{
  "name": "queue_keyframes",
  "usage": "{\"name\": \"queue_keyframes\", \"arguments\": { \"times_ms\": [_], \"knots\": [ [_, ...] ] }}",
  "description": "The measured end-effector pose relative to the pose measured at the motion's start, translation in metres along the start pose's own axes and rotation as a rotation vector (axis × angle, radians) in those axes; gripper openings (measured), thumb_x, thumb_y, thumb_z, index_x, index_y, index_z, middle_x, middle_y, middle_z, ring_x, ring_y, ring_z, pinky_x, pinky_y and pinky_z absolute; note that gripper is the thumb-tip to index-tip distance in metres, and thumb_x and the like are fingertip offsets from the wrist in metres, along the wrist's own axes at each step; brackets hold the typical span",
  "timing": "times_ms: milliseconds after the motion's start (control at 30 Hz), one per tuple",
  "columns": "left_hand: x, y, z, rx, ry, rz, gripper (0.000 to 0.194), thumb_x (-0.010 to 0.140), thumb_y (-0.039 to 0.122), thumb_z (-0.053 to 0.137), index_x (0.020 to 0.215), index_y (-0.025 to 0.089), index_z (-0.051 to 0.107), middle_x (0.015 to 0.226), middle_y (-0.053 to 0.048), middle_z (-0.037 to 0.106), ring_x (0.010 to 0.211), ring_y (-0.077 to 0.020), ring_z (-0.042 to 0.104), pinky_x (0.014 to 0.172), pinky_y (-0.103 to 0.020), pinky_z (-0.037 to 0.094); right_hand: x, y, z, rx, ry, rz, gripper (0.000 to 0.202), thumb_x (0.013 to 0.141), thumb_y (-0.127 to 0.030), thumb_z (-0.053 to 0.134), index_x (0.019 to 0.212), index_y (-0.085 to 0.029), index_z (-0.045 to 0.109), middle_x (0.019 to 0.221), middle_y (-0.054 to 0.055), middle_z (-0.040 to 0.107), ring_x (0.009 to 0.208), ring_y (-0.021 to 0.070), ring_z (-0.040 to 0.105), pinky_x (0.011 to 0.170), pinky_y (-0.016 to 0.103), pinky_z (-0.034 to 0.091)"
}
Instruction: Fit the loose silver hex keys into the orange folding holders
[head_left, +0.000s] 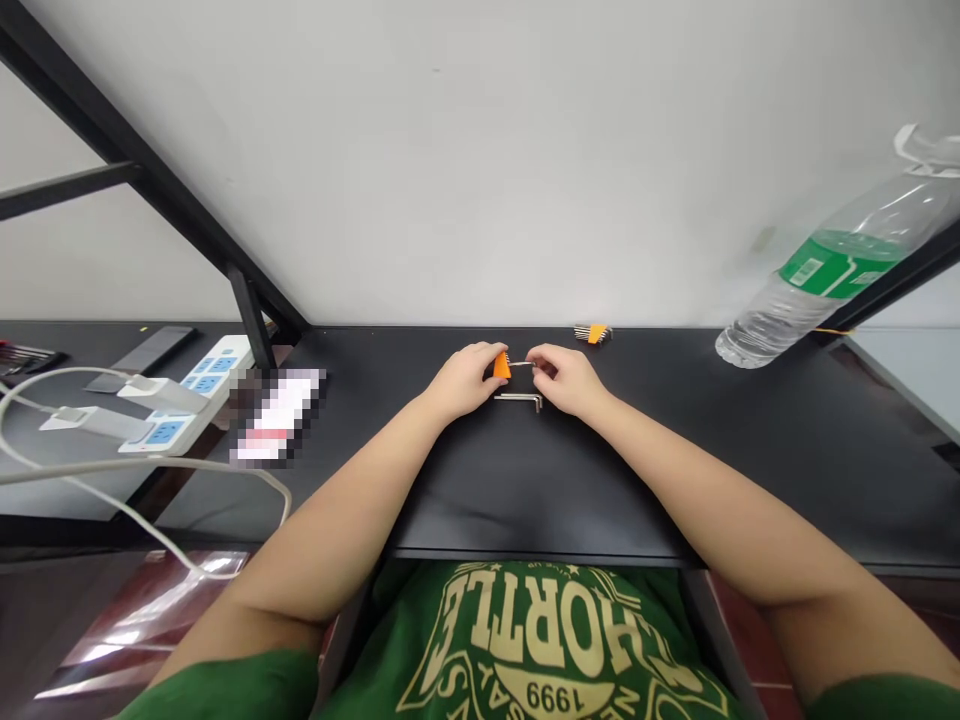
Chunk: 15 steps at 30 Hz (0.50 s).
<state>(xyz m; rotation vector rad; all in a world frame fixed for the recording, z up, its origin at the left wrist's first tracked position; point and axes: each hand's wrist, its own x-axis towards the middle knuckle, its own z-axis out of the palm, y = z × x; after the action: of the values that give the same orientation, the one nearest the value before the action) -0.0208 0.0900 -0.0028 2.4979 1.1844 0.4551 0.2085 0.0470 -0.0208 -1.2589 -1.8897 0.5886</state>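
Observation:
My left hand (pixel 471 380) pinches an orange hex key holder (pixel 502 366) between thumb and fingers, above the black table. A thin metal hex key (pixel 523 364) reaches from the holder across to my right hand (pixel 564 378), whose thumb and fingertips are closed on its other end. Whether the key sits in a slot of the holder is too small to tell. Just below my hands, loose L-shaped hex keys (pixel 519 397) lie side by side on the table. A second orange holder full of hex keys (pixel 596 333) rests farther back, near the wall.
A clear plastic bottle (pixel 814 270) with a green label stands at the right. On the left are a phone (pixel 281 418) with a blurred screen, a white power strip (pixel 196 392) with chargers, and looping white cables (pixel 187 463). A black metal frame (pixel 161 180) rises there.

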Motion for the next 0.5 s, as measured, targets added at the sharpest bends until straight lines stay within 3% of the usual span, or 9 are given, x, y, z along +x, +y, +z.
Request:
{"name": "queue_keyframes", "arguments": {
  "times_ms": [167, 300, 400, 500],
  "knots": [
    [0.001, -0.009, -0.006, 0.063, -0.01, -0.069, 0.051, 0.089, 0.025, 0.069, 0.139, 0.023, 0.059, 0.127, -0.011, 0.069, 0.118, -0.0305, 0.065, 0.106, -0.047, 0.052, 0.004, 0.01, -0.008, -0.023, -0.068, 0.211, 0.014, 0.074, -0.013, 0.059, 0.083, -0.021, 0.067, 0.071, -0.002, 0.064, 0.064, 0.0159, 0.059, 0.065, 0.028, 0.047],
    [0.001, -0.002, -0.005, -0.028, 0.005, -0.037, 0.054, 0.088, 0.027, 0.072, 0.14, 0.021, 0.059, 0.128, -0.01, 0.069, 0.118, -0.0284, 0.066, 0.108, -0.045, 0.052, 0.006, 0.012, -0.015, -0.212, -0.124, 0.089, 0.01, 0.08, -0.018, 0.061, 0.076, -0.02, 0.069, 0.09, 0.006, 0.069, 0.078, 0.0194, 0.063, 0.076, 0.033, 0.048],
    [-0.002, 0.01, -0.001, -0.09, 0.018, -0.025, 0.065, 0.085, 0.027, 0.076, 0.146, 0.02, 0.054, 0.126, -0.01, 0.07, 0.116, -0.0267, 0.067, 0.106, -0.044, 0.054, 0.006, 0.004, -0.014, -0.122, -0.038, 0.099, 0.016, 0.091, -0.028, 0.059, 0.087, -0.019, 0.071, 0.097, 0.007, 0.07, 0.079, 0.019, 0.062, 0.078, 0.033, 0.048],
    [-0.003, 0.023, 0.001, -0.141, 0.077, 0.003, 0.061, 0.085, 0.023, 0.076, 0.142, 0.021, 0.055, 0.124, -0.009, 0.07, 0.113, -0.0243, 0.067, 0.103, -0.041, 0.056, 0.007, -0.007, -0.009, 0.103, -0.073, 0.191, 0.028, 0.099, -0.043, 0.053, 0.105, -0.021, 0.068, 0.093, 0.003, 0.071, 0.074, 0.0172, 0.061, 0.074, 0.031, 0.049]
  ]
}}
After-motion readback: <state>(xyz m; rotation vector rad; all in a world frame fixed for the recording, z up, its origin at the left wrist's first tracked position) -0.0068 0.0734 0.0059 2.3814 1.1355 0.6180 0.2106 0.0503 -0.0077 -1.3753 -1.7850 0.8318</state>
